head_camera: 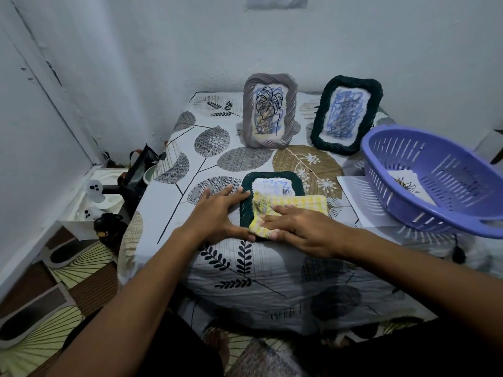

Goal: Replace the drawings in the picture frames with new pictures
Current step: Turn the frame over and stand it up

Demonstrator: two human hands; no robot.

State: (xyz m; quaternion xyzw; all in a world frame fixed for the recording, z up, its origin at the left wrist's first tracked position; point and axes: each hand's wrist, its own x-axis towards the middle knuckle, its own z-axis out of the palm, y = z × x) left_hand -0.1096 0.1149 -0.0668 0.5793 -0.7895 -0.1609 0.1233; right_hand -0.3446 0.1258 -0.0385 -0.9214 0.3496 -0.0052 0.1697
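Two bare forearms reach in over the leaf-print tablecloth (pixel 239 273): the right hand (pixel 304 231) lies flat, fingers spread, pressing a yellow checked cloth (pixel 294 204) onto the dark green frame (pixel 246 208) lying face up beneath it, while the left hand (pixel 217 213), open and grasping nothing, steadies that frame's left edge. Beyond the hands, a grey frame (pixel 269 111) and another dark green frame (pixel 347 114) stand propped, both holding blue scribbled drawings. Right of the right hand, a purple basket (pixel 435 180) holds a printed picture (pixel 408 185).
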